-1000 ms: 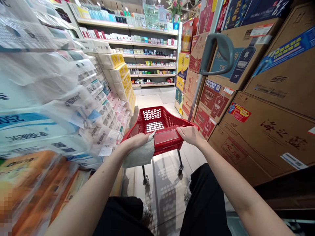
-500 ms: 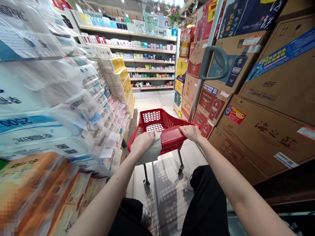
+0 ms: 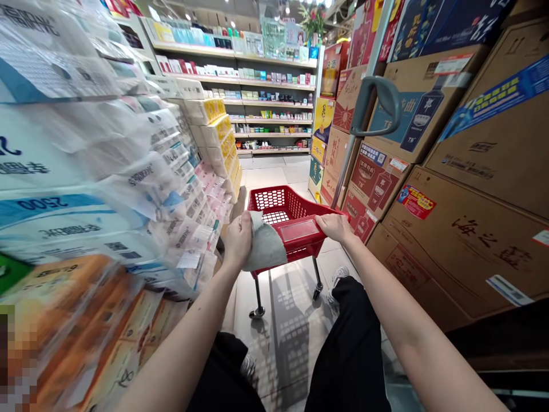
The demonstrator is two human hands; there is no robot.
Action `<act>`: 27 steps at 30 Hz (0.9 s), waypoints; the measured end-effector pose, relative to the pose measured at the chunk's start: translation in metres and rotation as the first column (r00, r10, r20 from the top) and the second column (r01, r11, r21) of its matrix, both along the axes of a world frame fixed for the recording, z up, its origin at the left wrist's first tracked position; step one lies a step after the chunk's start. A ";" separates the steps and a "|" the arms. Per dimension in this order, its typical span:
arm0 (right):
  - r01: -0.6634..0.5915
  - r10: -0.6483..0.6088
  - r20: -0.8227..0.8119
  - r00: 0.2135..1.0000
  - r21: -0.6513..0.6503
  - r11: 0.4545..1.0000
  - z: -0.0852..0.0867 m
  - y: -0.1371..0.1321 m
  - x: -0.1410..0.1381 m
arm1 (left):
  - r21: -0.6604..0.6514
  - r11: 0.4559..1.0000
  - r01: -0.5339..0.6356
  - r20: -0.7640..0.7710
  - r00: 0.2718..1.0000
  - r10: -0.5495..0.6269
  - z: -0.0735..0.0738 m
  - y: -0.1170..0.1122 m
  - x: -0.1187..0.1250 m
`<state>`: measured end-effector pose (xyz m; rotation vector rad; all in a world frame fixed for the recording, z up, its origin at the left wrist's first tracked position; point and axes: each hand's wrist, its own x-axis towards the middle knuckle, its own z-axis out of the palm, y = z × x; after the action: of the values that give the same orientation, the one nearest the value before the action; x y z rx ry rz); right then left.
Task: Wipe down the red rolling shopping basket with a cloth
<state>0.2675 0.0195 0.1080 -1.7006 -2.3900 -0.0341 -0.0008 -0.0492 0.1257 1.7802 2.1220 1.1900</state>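
Note:
A red plastic shopping cart (image 3: pixel 300 231) with a perforated basket stands in front of me on thin grey legs with casters. My right hand (image 3: pixel 333 227) is closed around the right end of its handle. At the handle's left end, my left hand (image 3: pixel 238 239) is closed on a pale grey cloth (image 3: pixel 266 246). The cloth drapes over the left part of the handle and hangs down its near side. Its upper edge sticks up beside my thumb. What the left fingers touch beneath the cloth is hidden.
Stacked tissue packs (image 3: pixel 128 189) line the left side, with orange packs (image 3: pixel 72 320) nearer me. On the right, cardboard boxes (image 3: pixel 484 229) rise beside a metal pole with a grey handle (image 3: pixel 375 106). Shelves of small goods (image 3: pixel 274 104) stand beyond the tiled floor (image 3: pixel 274 171).
My left hand has shifted left and up along the handle, taking the cloth with it. The right hand keeps its hold. My right shoe shows more clearly beside the cart.

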 end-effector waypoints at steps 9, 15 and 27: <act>-0.015 0.016 -0.025 1.000 0.031 0.999 -0.005 0.005 0.005 | 0.423 0.863 -0.276 0.130 0.961 0.243 0.014 -0.018 -0.043; -0.031 0.031 -0.007 0.999 0.065 0.997 -0.010 0.004 0.003 | 0.296 0.954 -0.035 -0.187 0.978 0.094 0.006 -0.037 -0.039; -0.010 0.010 -0.001 1.000 -0.066 0.998 0.002 0.010 0.013 | -0.593 0.666 0.453 -0.129 0.763 -0.634 0.016 0.012 -0.003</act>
<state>0.2808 0.0298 0.1098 -1.7161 -2.4249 0.0483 -0.0035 -0.0374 0.1414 2.1794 1.5774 0.1227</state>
